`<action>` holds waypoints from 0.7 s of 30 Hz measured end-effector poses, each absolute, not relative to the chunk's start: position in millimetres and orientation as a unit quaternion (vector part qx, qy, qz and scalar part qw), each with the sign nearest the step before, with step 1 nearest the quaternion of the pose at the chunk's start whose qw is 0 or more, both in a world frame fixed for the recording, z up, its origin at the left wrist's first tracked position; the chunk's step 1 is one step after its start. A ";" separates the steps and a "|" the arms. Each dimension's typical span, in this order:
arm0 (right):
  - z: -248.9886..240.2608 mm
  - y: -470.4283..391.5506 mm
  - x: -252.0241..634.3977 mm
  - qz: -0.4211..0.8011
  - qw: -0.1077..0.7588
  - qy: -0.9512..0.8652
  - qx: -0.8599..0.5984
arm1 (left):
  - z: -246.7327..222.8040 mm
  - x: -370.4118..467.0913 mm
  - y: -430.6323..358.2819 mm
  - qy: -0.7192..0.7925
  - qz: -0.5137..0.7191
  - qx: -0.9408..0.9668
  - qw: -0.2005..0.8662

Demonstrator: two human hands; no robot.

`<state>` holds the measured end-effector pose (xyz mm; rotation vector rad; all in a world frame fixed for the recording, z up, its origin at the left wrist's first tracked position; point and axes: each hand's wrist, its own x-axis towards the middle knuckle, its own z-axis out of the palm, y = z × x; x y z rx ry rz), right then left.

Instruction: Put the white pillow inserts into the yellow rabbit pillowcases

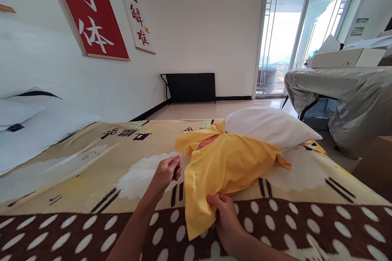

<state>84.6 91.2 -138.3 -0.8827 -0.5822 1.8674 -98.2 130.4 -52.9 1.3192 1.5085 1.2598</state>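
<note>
A yellow pillowcase (226,163) with a pink print lies rumpled on the bed, gathered near its upper middle. My right hand (226,220) pinches its near edge between thumb and fingers; the lower corner hangs beside that hand. Just left of the cloth, my left hand (170,169) is raised in a loose fist, apart from the fabric, with nothing showing in it. A white pillow (269,126) rests behind the pillowcase, its near side partly covered by it. Another bit of yellow printed cloth (315,147) sticks out under the pillow's right end.
Beneath everything spreads a beige and brown dotted blanket (147,138). White pillows (36,126) lie at the far left. A black folded frame (192,87) leans on the back wall. To the right stand a covered table (352,85) with boxes and a cardboard box (376,167).
</note>
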 end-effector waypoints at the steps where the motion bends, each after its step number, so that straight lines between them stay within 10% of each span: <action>1: -138.6 90.6 84.2 0.768 0.470 -0.239 -0.363 | -51.0 -100.2 127.2 0.591 0.468 0.525 0.394; 7: -127.8 94.3 88.3 0.750 0.483 -0.314 -0.324 | -46.0 -107.2 106.0 0.458 0.176 0.653 0.577; 21: -105.5 110.3 105.0 0.674 0.473 -0.474 -0.312 | -53.0 -25.5 106.4 0.521 0.570 0.380 0.509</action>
